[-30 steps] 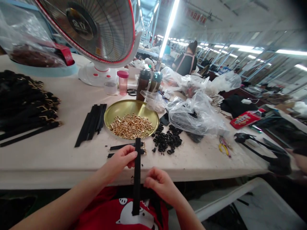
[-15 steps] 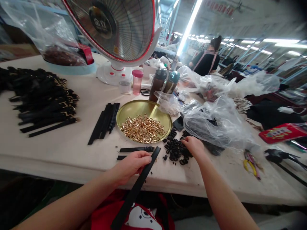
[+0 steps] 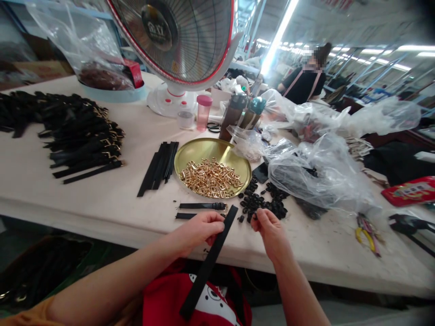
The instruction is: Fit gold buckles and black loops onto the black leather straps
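Observation:
My left hand (image 3: 199, 231) grips a long black strap (image 3: 209, 262) near its upper end, and the strap hangs down past the table edge towards my red apron. My right hand (image 3: 272, 233) sits just below a pile of small black rings (image 3: 263, 206), its fingertips pinched together. Anything between those fingertips is too small to see. Two short black strap pieces (image 3: 202, 206) lie just above my left hand. Farther up, a brass tray (image 3: 204, 151) holds a heap of gold buckles (image 3: 210, 178).
A stack of black strips (image 3: 158, 165) and a large bunch of buckled black straps (image 3: 79, 138) lie to the left. Plastic bags (image 3: 316, 174) crowd the right side. Bottles (image 3: 238, 117) and a fan heater (image 3: 176, 40) stand behind; a co-worker (image 3: 304, 83) is farther back.
My right hand has drawn back from the ring pile towards the table edge, with its fingertips pinched. The strap in my left hand now hangs steeper. The whole scene has shifted right in view.

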The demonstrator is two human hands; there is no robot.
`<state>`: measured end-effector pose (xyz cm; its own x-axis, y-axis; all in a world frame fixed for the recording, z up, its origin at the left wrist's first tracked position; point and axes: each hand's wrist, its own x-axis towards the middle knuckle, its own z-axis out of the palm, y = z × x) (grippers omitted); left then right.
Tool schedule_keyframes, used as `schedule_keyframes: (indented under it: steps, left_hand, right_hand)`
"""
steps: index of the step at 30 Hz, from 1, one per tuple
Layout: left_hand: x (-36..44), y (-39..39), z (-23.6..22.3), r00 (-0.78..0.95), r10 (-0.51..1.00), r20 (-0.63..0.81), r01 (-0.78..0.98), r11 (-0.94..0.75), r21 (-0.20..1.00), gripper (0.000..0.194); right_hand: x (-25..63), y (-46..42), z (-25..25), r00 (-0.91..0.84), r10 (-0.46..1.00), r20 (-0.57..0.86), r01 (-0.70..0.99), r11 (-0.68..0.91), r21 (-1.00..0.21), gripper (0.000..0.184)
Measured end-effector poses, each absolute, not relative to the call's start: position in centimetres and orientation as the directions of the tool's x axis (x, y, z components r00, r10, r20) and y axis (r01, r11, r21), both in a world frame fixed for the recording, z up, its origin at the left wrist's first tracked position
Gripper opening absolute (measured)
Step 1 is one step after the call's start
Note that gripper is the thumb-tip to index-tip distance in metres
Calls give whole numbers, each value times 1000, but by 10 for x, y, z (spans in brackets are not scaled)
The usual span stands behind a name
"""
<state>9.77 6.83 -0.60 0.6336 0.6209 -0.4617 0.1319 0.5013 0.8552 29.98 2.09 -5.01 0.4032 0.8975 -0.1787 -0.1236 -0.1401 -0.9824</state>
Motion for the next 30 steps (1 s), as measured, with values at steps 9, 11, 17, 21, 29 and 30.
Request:
schedule_keyframes:
  steps: [9,11,17,21,29,30]
  left_hand:
    - [88,53,-5,623,730,-281,230,172,958,12]
    - [86,51,-7,611,756,-236,219,125,968,13]
    - [77,48,-11,605,769,-207,292,28,956,15]
    - [71,49,-12,592,776,-218,362,-15,932,17]
    - [61,54,-9,632,749,-198,494,-192,848,20]
    - [60,56,-10,636,750,-183,506,-227,832,20]
  right_hand:
    - [242,11,-41,328,909,-259,-563,-33,-826,19]
    - [238,9,-43,347,898,-270,-589,-15,-808,21]
    - [231,4,-43,333,899,-285,-601,-31,-798,19]
    - [230,0,-43,341,906,-251,-463,-71,-884,30]
    - [230,-1,-58,343,916,-210,-308,-101,-946,23]
    - [229,-1,-58,348,915,-204,-282,-106,-954,25]
